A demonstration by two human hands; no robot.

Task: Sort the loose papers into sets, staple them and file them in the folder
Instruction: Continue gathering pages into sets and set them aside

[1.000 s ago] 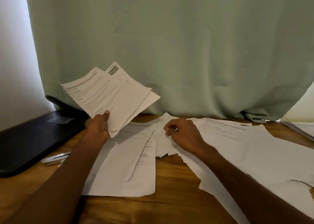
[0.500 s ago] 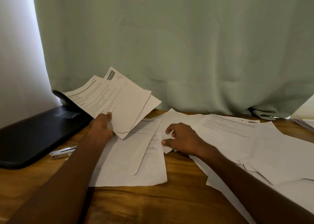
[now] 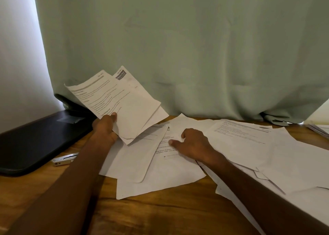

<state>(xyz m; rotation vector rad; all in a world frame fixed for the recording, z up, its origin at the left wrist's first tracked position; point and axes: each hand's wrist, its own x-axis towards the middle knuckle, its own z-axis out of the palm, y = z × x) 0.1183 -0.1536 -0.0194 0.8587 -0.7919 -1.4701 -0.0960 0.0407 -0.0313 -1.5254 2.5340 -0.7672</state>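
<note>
**Left hand lifts a small set, right hand works the pile**

The left hand is up off the worktop, thumb clamped over the front of a held set of papers, fingers tucked behind; two sheets at least, fanned and tilted, though the exact count is hard to read. The right hand is down on the loose papers mid-worktop, thumb stretched flat along a printed sheet, fingers bent and pressing the paper. Whether they actually pinch an edge, I cannot tell. Loose papers overlap from the middle out to the right edge. At the left edge lies the dark folder, closed and flat. Just beside its near side sits the silver stapler, untouched. A pale green curtain hangs along the back edge.
</note>
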